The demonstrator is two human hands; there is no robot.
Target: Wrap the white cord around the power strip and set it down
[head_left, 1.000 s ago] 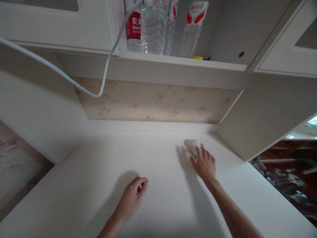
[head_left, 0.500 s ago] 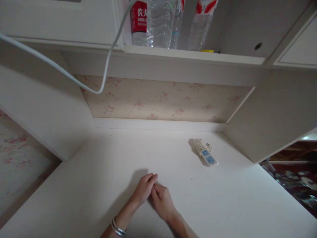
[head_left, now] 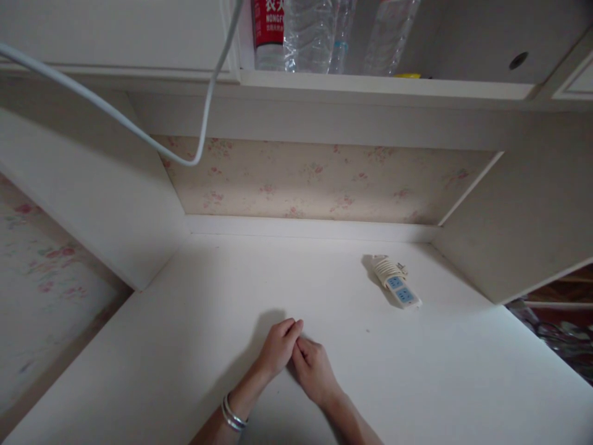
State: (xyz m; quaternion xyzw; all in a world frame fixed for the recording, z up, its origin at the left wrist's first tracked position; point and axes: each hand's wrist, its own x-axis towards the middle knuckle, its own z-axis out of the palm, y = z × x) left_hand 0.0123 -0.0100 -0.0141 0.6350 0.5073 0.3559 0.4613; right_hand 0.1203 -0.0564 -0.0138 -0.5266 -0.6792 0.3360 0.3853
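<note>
Your left hand (head_left: 278,346), one: fingers curled into a loose fist, touching your right hand (head_left: 317,374), likewise curled; the insides of both are hidden from you. Bangles (head_left: 233,414), silvery, on your left wrist. Table (head_left: 440,371), white, below both. Strip (head_left: 404,293), one, white with blue socket faces, lying on the table ahead and to the right of your hands, well apart from them; cord (head_left: 387,269) wound around its far end, plug (head_left: 401,268) beside the coils. Wallpaper (head_left: 301,179), floral, behind the table. Above: shelf (head_left: 384,86) bearing clear bottles (head_left: 309,37); pale cable (head_left: 115,117) hanging at upper left.
</note>
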